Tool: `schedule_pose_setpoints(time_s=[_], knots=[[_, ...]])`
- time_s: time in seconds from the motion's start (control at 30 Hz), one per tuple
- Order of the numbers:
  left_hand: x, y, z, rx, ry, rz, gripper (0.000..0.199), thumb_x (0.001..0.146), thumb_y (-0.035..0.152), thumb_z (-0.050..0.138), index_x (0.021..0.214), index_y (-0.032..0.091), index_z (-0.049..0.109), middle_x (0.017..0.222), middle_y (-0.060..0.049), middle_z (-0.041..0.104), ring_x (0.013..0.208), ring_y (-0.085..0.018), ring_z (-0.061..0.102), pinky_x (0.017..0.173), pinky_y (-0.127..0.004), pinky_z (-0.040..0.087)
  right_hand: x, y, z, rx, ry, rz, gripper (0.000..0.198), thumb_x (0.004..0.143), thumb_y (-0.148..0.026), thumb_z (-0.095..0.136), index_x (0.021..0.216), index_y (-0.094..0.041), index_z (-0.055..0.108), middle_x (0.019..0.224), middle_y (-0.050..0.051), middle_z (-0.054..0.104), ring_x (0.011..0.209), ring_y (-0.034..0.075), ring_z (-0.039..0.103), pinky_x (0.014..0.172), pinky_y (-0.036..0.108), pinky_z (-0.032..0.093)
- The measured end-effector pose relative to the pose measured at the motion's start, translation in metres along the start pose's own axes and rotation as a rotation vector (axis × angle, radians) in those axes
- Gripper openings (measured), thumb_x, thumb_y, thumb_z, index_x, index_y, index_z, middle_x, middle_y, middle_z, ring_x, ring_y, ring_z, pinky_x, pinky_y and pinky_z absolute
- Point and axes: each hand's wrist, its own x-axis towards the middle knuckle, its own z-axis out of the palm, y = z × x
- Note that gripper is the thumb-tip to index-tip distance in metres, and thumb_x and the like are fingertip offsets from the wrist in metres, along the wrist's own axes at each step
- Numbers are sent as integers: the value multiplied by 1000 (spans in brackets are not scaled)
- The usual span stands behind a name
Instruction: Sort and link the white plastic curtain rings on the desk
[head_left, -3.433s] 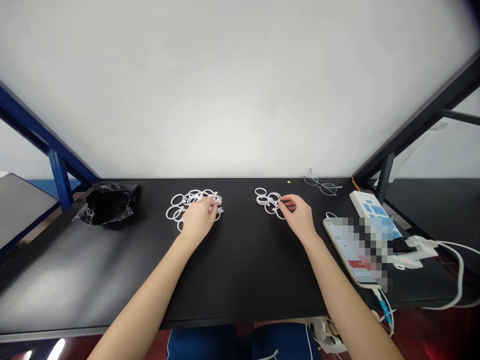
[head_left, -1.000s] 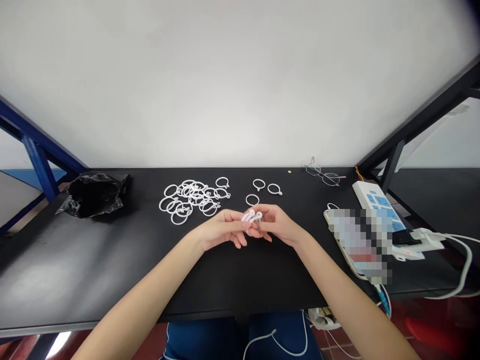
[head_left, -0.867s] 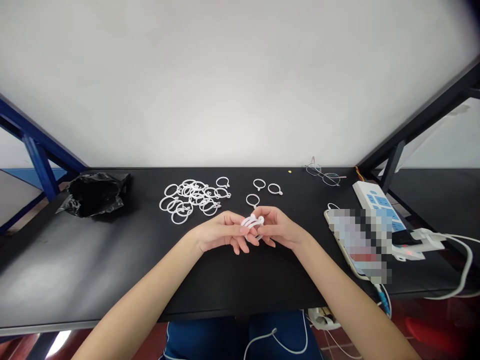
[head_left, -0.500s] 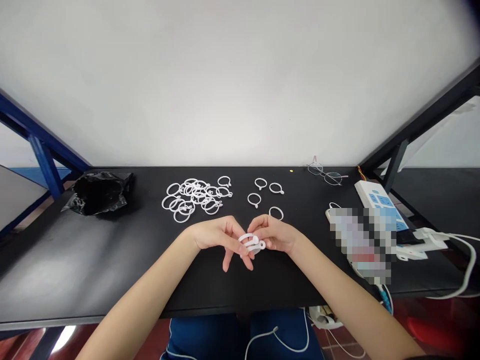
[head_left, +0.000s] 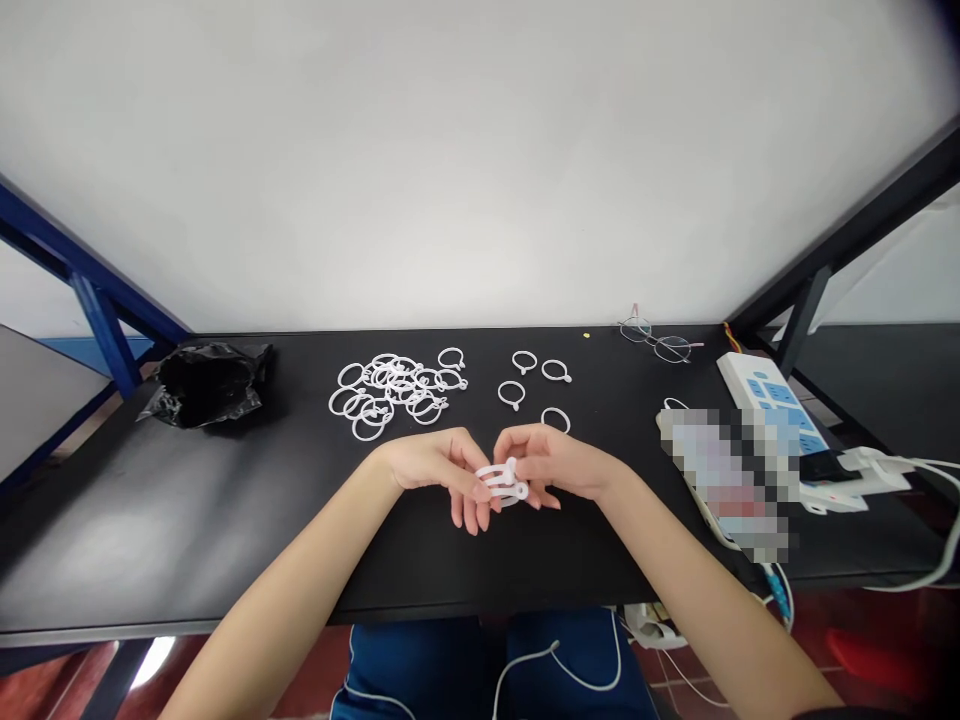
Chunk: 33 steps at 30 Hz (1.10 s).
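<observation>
Over the front of the black table, my left hand [head_left: 448, 474] and my right hand [head_left: 553, 463] meet at a small stack of white plastic curtain rings [head_left: 496, 483]. My left thumb and fingers pinch the stack from the left. At its right side, my right thumb and fingers close around the end with the small round eyelets. Fingers hide part of the rings, so their number is unclear. Beyond my left hand lies a pile of similar curtain rings [head_left: 401, 385]. Several single rings lie apart beyond my right hand, among them one curtain ring [head_left: 511, 395].
An open black plastic bag [head_left: 206, 385] sits at the left. Eyeglasses [head_left: 654, 340] lie near the wall at the back right. On the right are a blurred-out phone-like device [head_left: 727, 490], a power strip [head_left: 772, 400] and a plug with white cables [head_left: 862, 475].
My right hand's fingers have shifted on the eyelet end of the stack, and my left fingers have drawn closer together. The whole view has moved slightly.
</observation>
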Motion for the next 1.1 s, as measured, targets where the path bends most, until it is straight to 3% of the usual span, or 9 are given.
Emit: schedule_pose_setpoints(time_s=[0.1, 0.17, 0.3, 0.4, 0.57, 0.73, 0.9, 1.0, 1.1], knots=[[-3, 1, -1, -48, 12, 29, 27, 74, 37, 75, 85, 12, 74, 73, -9, 74, 63, -19, 70, 55, -24, 57, -2, 0, 4, 48, -231, -2, 34, 67, -29, 81, 89, -12, 62, 73, 1, 69, 48, 10, 62, 37, 15, 47], [-4, 2, 1, -47, -22, 28, 30, 74, 40, 74, 85, 12, 74, 69, -9, 72, 57, -17, 68, 52, -24, 56, -2, 1, 8, 16, -286, 9, 26, 69, -24, 79, 86, -11, 64, 70, 1, 67, 51, 10, 64, 45, 19, 53], [-3, 3, 6, -58, 6, 17, 36, 78, 49, 67, 79, 14, 72, 49, -2, 60, 33, -9, 49, 33, -18, 41, -1, 3, 14, -73, -240, -58, 20, 75, -28, 74, 83, -10, 67, 72, 3, 69, 52, 9, 61, 50, 20, 50], [-2, 3, 12, -70, 70, 86, 36, 76, 52, 68, 71, 16, 68, 37, 4, 46, 24, -4, 29, 28, -17, 31, -3, 4, 20, -135, -178, -161, 23, 77, -33, 72, 83, -11, 68, 61, 0, 65, 49, 8, 58, 47, 19, 44], [0, -1, 22, -9, -40, 169, 47, 72, 62, 65, 63, 16, 68, 33, -2, 48, 21, -6, 32, 26, -19, 17, -3, 13, 35, -139, -203, -305, 23, 69, -34, 78, 72, -16, 65, 49, -6, 54, 42, 6, 47, 47, 21, 47], [2, -8, 25, -51, -127, 220, 46, 73, 62, 64, 60, 18, 67, 24, 2, 35, 18, -9, 32, 26, -20, 25, 4, 20, 43, -65, -271, -252, 39, 66, -51, 77, 59, -19, 55, 50, -4, 51, 48, 9, 52, 54, 26, 54], [1, -6, 28, -113, 29, 257, 50, 67, 68, 66, 62, 18, 64, 27, 3, 39, 21, -11, 39, 33, -25, 42, 10, 14, 42, 72, -280, -346, 49, 63, -49, 80, 51, -21, 43, 44, -6, 40, 50, 13, 54, 59, 32, 57], [-2, 5, 25, -131, 278, 370, 45, 75, 60, 64, 69, 15, 61, 43, 2, 53, 24, -5, 35, 33, -21, 41, 9, 4, 34, 119, -88, -443, 38, 61, -43, 84, 63, -20, 54, 57, -5, 53, 49, 9, 52, 57, 29, 54], [-8, 17, 14, -117, 599, 486, 35, 80, 48, 65, 73, 15, 57, 46, 8, 43, 31, -1, 27, 46, -21, 49, 6, -7, 21, 71, 411, -469, 40, 66, -33, 82, 99, -24, 63, 104, 4, 65, 68, 9, 60, 61, 24, 52]])
